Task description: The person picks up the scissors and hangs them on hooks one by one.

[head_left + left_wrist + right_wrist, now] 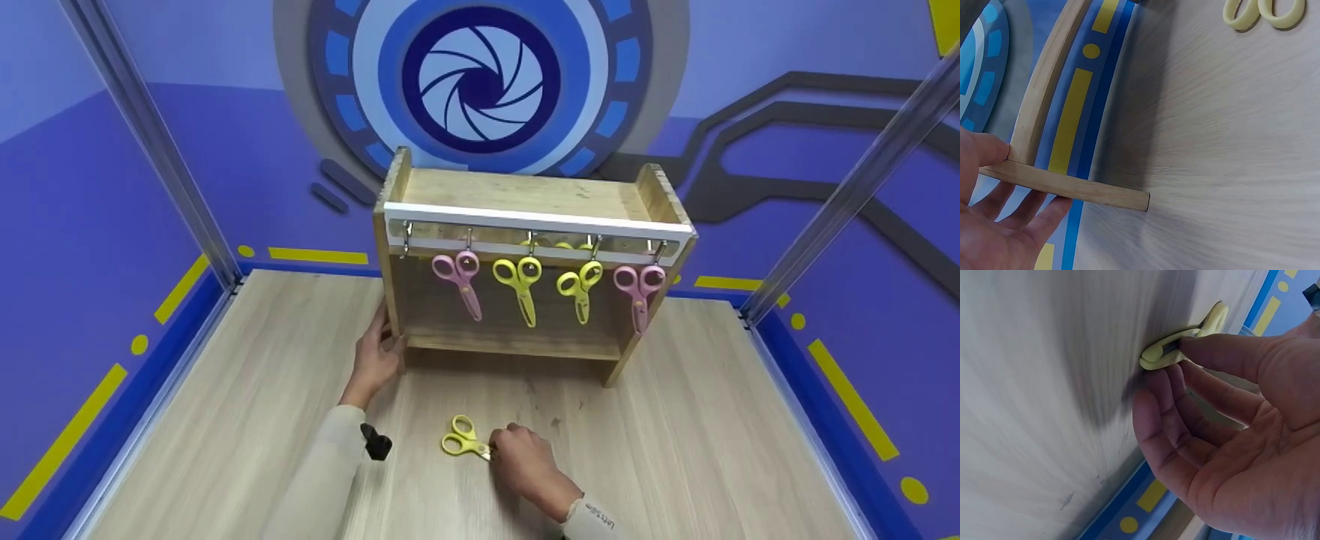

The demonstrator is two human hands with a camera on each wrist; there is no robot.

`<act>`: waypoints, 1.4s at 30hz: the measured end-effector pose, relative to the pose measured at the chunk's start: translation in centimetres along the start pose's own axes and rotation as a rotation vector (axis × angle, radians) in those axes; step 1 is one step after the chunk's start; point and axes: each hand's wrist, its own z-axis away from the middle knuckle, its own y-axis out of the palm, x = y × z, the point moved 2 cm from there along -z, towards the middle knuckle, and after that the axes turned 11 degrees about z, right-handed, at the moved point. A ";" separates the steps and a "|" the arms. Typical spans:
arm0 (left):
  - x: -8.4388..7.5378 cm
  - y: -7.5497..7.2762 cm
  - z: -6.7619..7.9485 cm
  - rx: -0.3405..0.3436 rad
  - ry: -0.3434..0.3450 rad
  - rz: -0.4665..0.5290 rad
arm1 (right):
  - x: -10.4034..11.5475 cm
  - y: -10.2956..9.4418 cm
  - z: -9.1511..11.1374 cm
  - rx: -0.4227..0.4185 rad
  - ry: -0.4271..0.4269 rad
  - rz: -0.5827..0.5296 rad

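Small yellow scissors (465,444) lie on the table, handle loops toward the left. My right hand (525,461) pinches them at the blade end between thumb and fingers; in the right wrist view the thumb (1224,354) presses on the yellow-edged blade. With its thumb on one side and fingers on the other, my left hand (377,364) grips the lower left side panel (1089,190) of a wooden shelf (517,347). From hooks on the shelf's front rail hang two pink scissors (466,289) and two yellow scissors (525,292). The leftmost hook (407,240) carries no scissors.
The shelf stands at the back of a wood-grain table (697,450), its white rail (517,217) facing me. Blue printed walls (75,225) and metal posts (862,180) enclose the table at the back and sides.
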 end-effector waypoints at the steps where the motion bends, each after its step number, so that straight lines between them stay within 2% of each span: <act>1: 0.0 0.0 0.0 0.003 0.009 0.000 | 0.0 0.0 0.0 0.000 0.003 -0.012; 10: -0.1 0.0 0.0 0.010 0.018 -0.001 | -0.2 0.0 -0.2 -0.082 0.032 -0.021; 19: -0.1 0.0 0.0 0.009 0.017 -0.009 | -0.2 0.0 -0.3 -0.073 0.036 -0.015; 27: 0.0 0.0 0.1 0.012 0.012 0.002 | -0.5 -0.6 -0.5 -0.041 -0.009 -0.010; 33: 0.0 0.0 0.2 0.009 0.045 0.003 | -0.9 -3.1 -1.4 -0.108 -0.070 -0.073; 42: -0.1 -0.1 0.1 0.005 0.059 0.006 | -0.3 -8.9 -3.9 -0.281 -0.104 -0.134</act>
